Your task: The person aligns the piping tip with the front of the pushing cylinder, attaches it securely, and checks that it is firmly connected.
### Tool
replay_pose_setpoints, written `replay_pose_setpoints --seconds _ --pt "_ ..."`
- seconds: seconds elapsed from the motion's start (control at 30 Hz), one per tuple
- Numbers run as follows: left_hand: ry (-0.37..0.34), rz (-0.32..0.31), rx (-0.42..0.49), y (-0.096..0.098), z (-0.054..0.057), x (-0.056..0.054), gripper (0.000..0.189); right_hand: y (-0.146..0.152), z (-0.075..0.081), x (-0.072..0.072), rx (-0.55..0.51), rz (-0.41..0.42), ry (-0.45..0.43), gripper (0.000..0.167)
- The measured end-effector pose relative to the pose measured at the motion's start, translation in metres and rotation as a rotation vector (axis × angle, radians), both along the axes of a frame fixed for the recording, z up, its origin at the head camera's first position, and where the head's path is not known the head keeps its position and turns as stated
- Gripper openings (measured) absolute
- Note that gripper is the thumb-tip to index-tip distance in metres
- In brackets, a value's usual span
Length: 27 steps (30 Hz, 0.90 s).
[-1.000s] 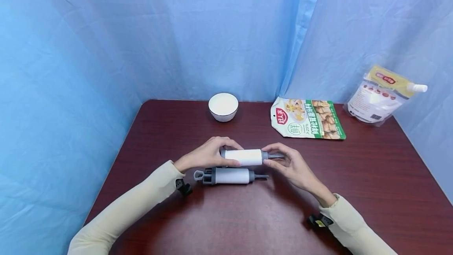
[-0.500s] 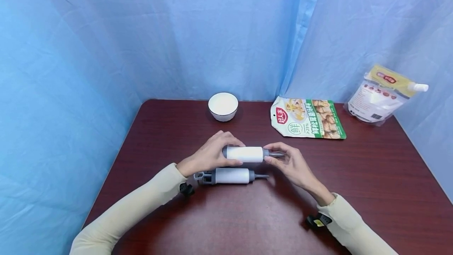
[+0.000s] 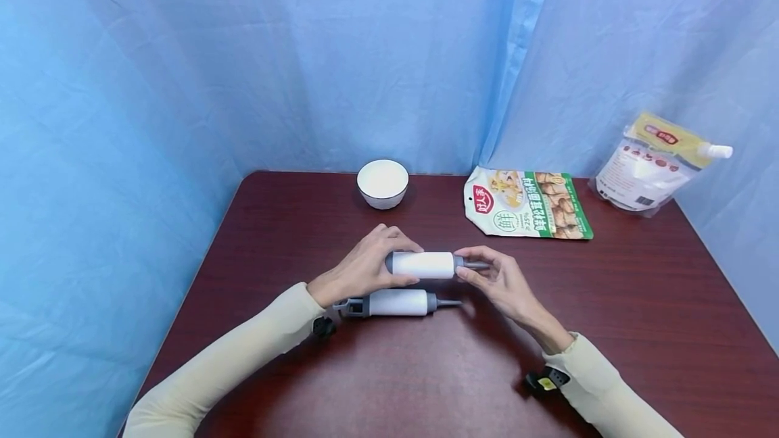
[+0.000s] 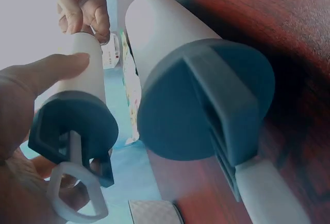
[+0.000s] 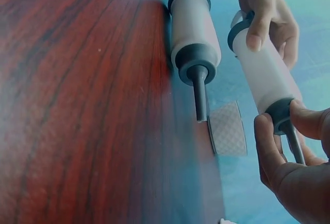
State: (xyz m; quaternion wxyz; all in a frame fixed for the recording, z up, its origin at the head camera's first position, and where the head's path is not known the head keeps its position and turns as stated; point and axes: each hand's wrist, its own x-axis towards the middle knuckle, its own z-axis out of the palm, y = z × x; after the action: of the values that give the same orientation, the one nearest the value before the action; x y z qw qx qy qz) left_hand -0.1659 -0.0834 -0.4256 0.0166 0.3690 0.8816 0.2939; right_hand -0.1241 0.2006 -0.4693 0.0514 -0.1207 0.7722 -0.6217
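A person's left hand (image 3: 364,268) is gripping the plunger end of a white syringe-like tube (image 3: 422,265), now raised slightly off the table (image 3: 608,303), while the right hand (image 3: 496,280) is pinching its grey nozzle, seemingly twisting it.

- Syringe-type dispensers, white barrel with grey end caps and nozzle: 2. One held dispenser (image 3: 422,265) above the table, one lying dispenser (image 3: 395,303) on the table just beside it.
- White bowl (image 3: 382,183): 1.
- Food pouches: 2. One green printed pouch (image 3: 526,211) lying flat, one spouted pouch (image 3: 654,164) propped against the curtain.
- Hands: 2, left hand (image 3: 365,269) and right hand (image 3: 502,282).
- Table (image 3: 608,330): 1.
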Motion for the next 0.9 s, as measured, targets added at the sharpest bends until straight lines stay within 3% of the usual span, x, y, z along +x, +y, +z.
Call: replay_pose_setpoints --seconds 0.23,0.53,0.73,0.9 --pt "-0.102 0.021 0.059 -0.006 0.003 -0.006 0.046 0.000 0.004 -0.003 -0.002 0.020 0.016 0.031" --pt "-0.290 0.088 0.184 -0.028 0.003 -0.020 0.051 0.008 0.011 -0.013 0.014 0.012 0.034 0.031" --pt "-0.414 0.092 0.196 -0.038 -0.002 -0.027 0.046 0.010 0.007 -0.023 -0.004 0.040 0.022 0.032" --pt "-0.454 0.104 0.190 -0.041 -0.006 -0.032 0.041 0.009 0.000 -0.034 -0.008 0.064 0.012 0.033"
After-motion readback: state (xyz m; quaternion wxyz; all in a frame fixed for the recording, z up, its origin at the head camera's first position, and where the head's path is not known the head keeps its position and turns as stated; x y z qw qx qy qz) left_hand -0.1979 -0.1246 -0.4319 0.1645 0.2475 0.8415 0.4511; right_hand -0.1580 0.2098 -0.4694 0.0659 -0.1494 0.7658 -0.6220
